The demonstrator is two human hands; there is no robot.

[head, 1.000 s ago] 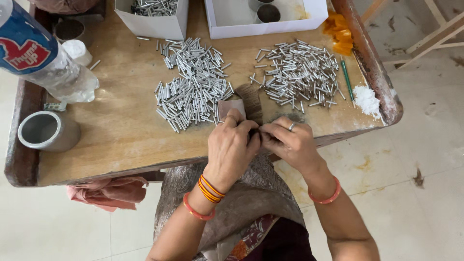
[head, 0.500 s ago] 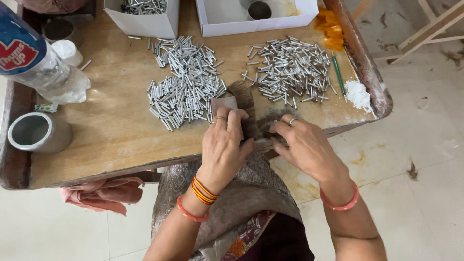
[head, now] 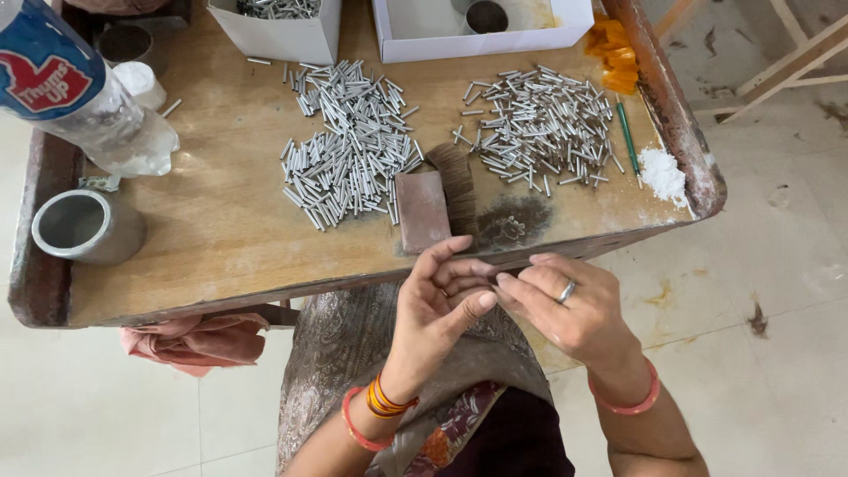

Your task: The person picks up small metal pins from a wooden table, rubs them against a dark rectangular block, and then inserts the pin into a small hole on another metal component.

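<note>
My left hand (head: 437, 309) and my right hand (head: 565, 305) meet just below the front edge of the wooden table (head: 203, 265), above my lap. Their fingertips pinch together at one spot, and whatever is between them is hidden. A ring sits on my right hand, and both wrists carry bangles. On the table just beyond the hands lies a brown block brush (head: 422, 210) with dark bristles. Behind it lie two heaps of short silver metal tubes, one on the left (head: 344, 159) and one on the right (head: 539, 128).
Two white cardboard boxes (head: 283, 35) (head: 481, 40) stand at the table's back. A plastic bottle (head: 79, 97) and a metal cup (head: 84, 225) are at the left. White powder (head: 662, 172), a green stick (head: 627, 137) and orange cloth (head: 618, 57) lie at the right. A pink rag (head: 199, 340) hangs below.
Both hands have drawn back from the block brush at the table's edge toward my body. Their fingertips are now pinched together off the table.
</note>
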